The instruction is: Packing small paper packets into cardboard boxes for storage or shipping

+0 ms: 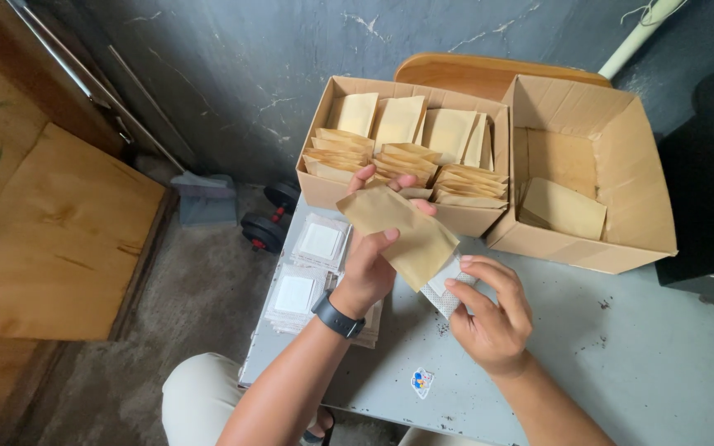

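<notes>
While the left hand point(369, 268) grips a flat brown paper envelope point(402, 231), the right hand point(489, 318) pinches a small white packet point(446, 285) half inside it. Beyond both hands, one cardboard box point(324, 186) is full of envelopes; stacked white packets point(299, 293) wait beside the left hand.

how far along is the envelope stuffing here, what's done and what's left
Done: one envelope lies in the right box, which otherwise looks nearly empty. In hand: the left hand holds a brown envelope while the right hand pushes a white clear-wrapped packet into its open end. Left: the left box is packed with envelopes, and stacks of packets wait on the grey table. It looks early on.
</notes>
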